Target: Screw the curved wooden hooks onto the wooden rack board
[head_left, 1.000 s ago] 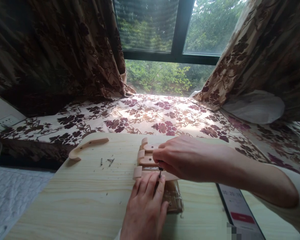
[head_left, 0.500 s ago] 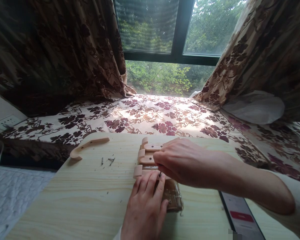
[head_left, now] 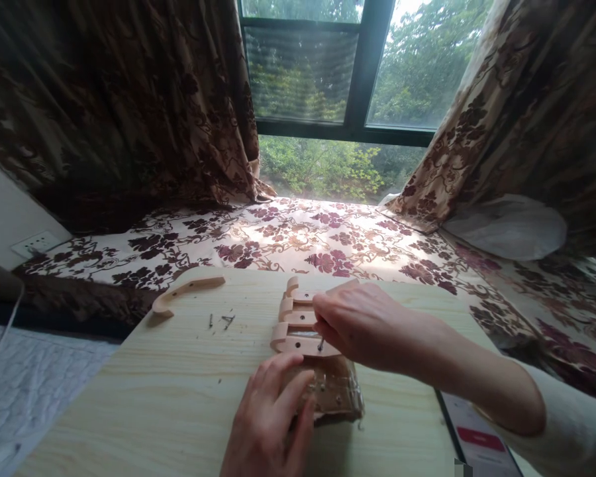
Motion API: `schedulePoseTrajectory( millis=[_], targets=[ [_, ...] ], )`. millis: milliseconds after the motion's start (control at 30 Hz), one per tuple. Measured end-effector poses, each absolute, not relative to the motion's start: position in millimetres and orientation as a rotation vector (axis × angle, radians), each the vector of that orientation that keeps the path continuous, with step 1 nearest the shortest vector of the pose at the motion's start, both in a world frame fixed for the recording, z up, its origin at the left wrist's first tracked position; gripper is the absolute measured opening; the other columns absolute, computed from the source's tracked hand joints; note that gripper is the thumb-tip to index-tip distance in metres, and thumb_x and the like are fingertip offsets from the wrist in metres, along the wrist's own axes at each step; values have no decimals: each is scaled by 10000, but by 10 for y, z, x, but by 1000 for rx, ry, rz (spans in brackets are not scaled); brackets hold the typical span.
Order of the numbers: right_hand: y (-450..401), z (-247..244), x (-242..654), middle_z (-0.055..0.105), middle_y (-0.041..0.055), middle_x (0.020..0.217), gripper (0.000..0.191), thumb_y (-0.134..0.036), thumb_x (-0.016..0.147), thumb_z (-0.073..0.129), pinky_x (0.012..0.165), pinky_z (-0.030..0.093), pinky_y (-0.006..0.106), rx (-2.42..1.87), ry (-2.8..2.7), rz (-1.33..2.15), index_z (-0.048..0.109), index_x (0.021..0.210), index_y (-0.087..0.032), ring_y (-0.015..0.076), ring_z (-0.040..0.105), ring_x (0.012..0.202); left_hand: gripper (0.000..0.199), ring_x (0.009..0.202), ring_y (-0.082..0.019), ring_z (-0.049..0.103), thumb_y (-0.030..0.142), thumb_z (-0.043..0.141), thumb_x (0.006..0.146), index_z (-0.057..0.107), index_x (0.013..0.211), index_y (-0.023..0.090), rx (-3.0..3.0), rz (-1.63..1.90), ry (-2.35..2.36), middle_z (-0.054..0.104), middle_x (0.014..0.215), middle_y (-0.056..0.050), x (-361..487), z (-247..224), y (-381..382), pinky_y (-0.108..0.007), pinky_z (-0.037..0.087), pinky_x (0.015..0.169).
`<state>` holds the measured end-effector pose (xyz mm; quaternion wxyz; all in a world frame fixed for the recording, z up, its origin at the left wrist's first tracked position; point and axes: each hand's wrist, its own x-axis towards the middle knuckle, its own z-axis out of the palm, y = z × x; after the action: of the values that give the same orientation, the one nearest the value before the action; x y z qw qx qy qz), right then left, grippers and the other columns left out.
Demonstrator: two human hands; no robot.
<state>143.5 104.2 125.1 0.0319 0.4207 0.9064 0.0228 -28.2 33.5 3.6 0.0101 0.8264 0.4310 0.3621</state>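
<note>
Several curved wooden hooks lie side by side at the middle of the table, the nearest wooden hook (head_left: 308, 347) showing dark holes or screws along its flat part. My right hand (head_left: 345, 318) is closed in a fist above them, around what looks like a screwdriver (head_left: 320, 344); its handle is hidden, and the thin metal tip meets the nearest hook. My left hand (head_left: 273, 414) has its fingers apart beside a brown, tape-wrapped block (head_left: 332, 387), which sits at the near side of the hooks. Whether the fingers press on the block I cannot tell.
A loose wooden hook (head_left: 189, 288) lies at the table's far left. Several small screws (head_left: 227, 322) are scattered near it. By my right forearm lies a phone (head_left: 477, 434). Behind the table (head_left: 153, 397) is a floral-covered ledge (head_left: 298, 232) under the window.
My left hand has drawn back from the nearest hook toward me, uncovering its flat part. My right hand stays closed over the hooks. The view has tilted slightly.
</note>
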Motion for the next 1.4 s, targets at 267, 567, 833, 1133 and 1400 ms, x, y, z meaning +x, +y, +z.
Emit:
schedulePoseTrajectory(
  millis=[267,567,833,1133,1400],
  targets=[
    [1038,1153,1428,542,-3,567,180,-254,892,406,488,141,300,1414,2820,79,487,745,-188,95,250,465,264,1121,-210,517,131,471,868,549,1114,188,2556,1199,1279,569,1151,-90,-222,-30,349,-364,474,927],
    [1031,1104,1402,570,9,590,169,-254,896,395,503,103,317,1457,2836,143,504,791,-179,106,307,450,507,1222,-306,454,257,539,815,463,1294,111,2841,858,1452,486,1321,-163,-97,-121,396,-488,454,958],
    [1068,1279,1487,594,21,645,165,-302,882,480,491,168,281,1292,2807,40,535,788,-179,114,426,524,548,1229,-289,444,272,543,803,441,1305,77,2893,826,1475,499,1321,-152,-10,-78,379,-455,455,960],
    [1079,1249,1458,541,1,627,107,-203,887,490,486,177,278,1223,2861,-8,503,786,-170,102,357,505,535,1245,-285,428,279,522,817,434,1308,84,2893,828,1458,492,1336,-146,-44,-134,393,-423,439,972],
    [1127,1334,1558,593,12,662,94,-248,870,496,499,220,257,1157,2862,-137,535,820,-178,105,437,551,517,1240,-281,436,240,509,816,444,1308,98,2860,836,1448,490,1335,-146,-40,-105,397,-412,442,970]
  ],
)
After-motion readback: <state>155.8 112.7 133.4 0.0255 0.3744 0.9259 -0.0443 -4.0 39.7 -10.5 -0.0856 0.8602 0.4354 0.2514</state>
